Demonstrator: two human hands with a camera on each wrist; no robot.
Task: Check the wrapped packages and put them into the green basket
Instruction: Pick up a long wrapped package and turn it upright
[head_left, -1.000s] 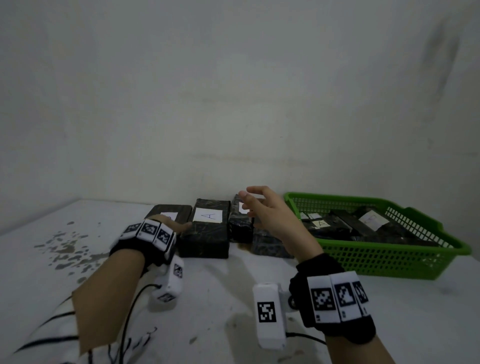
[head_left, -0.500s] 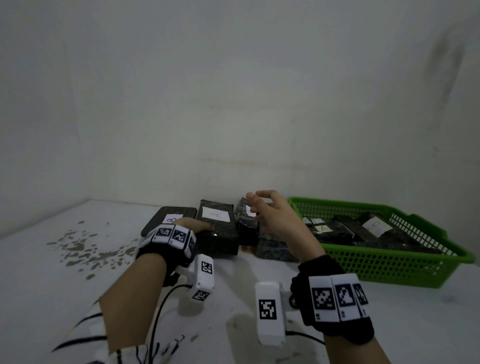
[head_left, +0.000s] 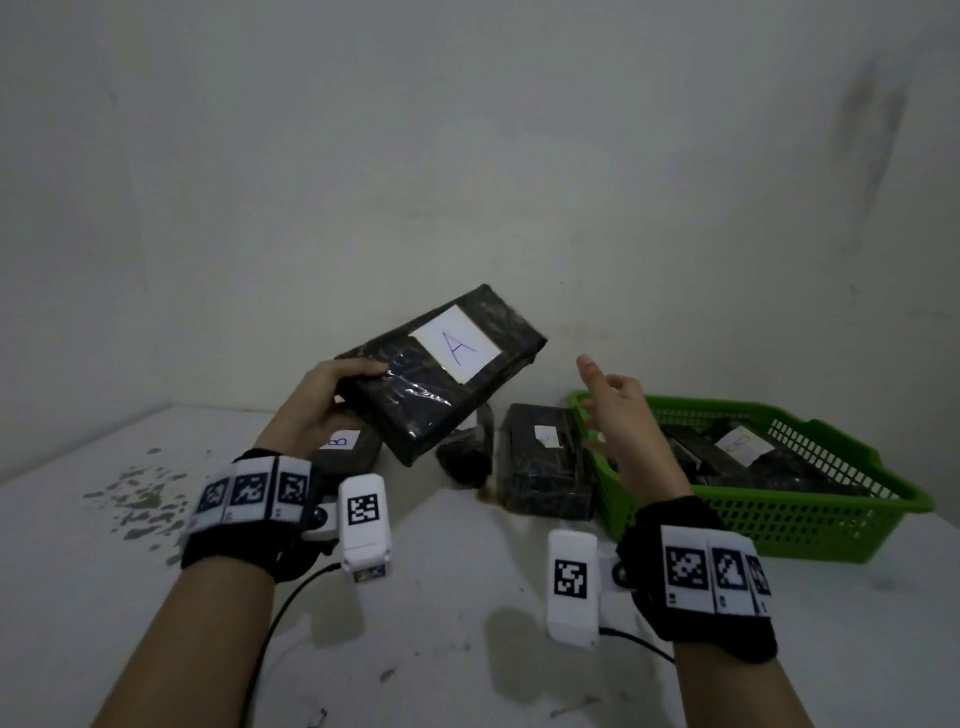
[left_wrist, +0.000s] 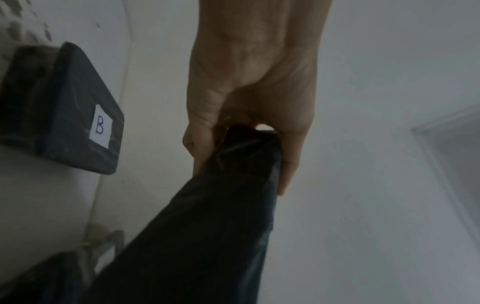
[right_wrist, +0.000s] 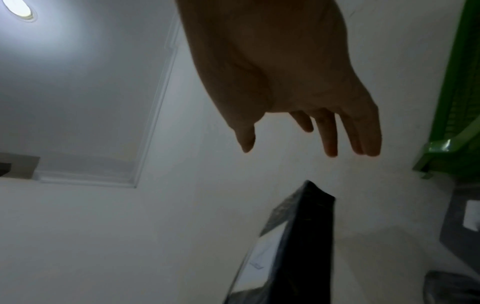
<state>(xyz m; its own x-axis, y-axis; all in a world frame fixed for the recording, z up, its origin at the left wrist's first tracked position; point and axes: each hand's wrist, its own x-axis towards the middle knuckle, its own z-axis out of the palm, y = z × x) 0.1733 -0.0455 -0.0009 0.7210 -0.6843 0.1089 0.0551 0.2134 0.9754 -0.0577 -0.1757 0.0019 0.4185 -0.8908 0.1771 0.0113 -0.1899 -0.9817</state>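
My left hand grips one end of a black wrapped package labelled A and holds it tilted above the table; in the left wrist view my left hand clasps the package between thumb and fingers. My right hand hovers open to the right of it, fingers spread, touching nothing; the right wrist view shows that right hand above the package's far end. The green basket at the right holds several wrapped packages.
On the white table lie a package labelled B, a small dark package and a labelled package against the basket's left wall. Grey stains mark the table's left. A wall stands close behind.
My left hand has lifted the A package off the table and tilted it up. My right hand has drawn back to the right and opened wider.
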